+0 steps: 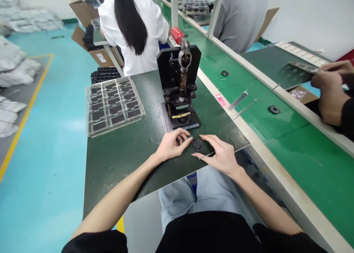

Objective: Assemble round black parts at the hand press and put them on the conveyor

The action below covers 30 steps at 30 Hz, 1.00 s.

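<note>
"Since both hands are near the black disc (197, 145), where exactly is it?"

"Lying on the desk (118, 153), between the left hand (177, 143) and the right hand (218, 153), just in front of the press (181, 94)."

"And how do the hands stand?"

"The right one is spread, thumb and fingers apart around the disc, with a thin metal tool (206, 156) lying along the thumb. The left has its fingers curled, thumb and forefinger close together at the disc's edge. I can't tell whether they touch it."

"How would it handle?"

"Light and stiff, I'd guess, probably moulded plastic, perhaps a bit slippery. I'd take it by the rim from opposite sides and spare the middle, which could scratch."

"What's in the way?"

"Mostly the press, right behind the disc, its red handle (177, 35) up and a yellow strip (181, 115) across the base. That thin tool could catch the edge too."

"And further out?"

"To the left, a clear tray (116, 124) of dark flat parts. To the right, a pale rail (261, 153) borders the green conveyor (304, 157), where a dark ring-like part (274, 109) lies. Across it, a co-worker's hands (328, 81) are at a panel with round holes (300, 70)."
</note>
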Tool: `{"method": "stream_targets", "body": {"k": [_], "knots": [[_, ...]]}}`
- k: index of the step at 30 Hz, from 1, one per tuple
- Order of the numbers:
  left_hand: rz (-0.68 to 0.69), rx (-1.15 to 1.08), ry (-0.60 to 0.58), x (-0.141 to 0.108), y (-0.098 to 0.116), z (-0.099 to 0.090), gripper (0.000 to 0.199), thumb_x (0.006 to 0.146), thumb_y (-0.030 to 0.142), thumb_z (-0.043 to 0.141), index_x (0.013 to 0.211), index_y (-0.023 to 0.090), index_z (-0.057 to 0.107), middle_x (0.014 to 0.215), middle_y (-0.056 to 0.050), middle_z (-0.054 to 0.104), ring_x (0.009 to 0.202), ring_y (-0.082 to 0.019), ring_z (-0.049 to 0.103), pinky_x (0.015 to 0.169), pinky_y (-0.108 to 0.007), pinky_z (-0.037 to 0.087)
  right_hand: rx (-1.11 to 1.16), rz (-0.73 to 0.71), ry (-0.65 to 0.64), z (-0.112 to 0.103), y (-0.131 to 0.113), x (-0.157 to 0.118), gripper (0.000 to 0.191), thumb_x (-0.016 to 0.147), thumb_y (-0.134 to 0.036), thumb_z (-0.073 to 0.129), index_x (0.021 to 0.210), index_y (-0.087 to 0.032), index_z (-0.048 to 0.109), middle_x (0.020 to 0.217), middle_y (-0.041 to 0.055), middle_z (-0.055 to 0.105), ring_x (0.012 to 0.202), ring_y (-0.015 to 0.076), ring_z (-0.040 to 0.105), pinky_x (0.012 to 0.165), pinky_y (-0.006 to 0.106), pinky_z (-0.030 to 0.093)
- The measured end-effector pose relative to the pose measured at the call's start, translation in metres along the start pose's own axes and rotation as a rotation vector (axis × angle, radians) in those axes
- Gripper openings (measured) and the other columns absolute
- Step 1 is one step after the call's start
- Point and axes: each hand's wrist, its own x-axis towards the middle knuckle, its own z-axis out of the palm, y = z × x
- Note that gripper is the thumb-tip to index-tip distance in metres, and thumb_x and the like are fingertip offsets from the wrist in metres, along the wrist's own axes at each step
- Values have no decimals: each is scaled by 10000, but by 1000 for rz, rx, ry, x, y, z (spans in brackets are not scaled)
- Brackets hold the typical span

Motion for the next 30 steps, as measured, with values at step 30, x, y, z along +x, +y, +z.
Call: {"method": "stream_targets", "body": {"k": [30], "knots": [[-242, -163, 298, 13, -3, -12, 477, 996, 550, 458, 740, 202, 660, 614, -4, 691, 527, -121, 588, 578, -236, 474, 184, -186, 497, -61, 26, 205, 327, 1018, -463, 618, 972, -192, 796, 800, 30, 750, 536, 94, 496, 552, 284, 448]]}}
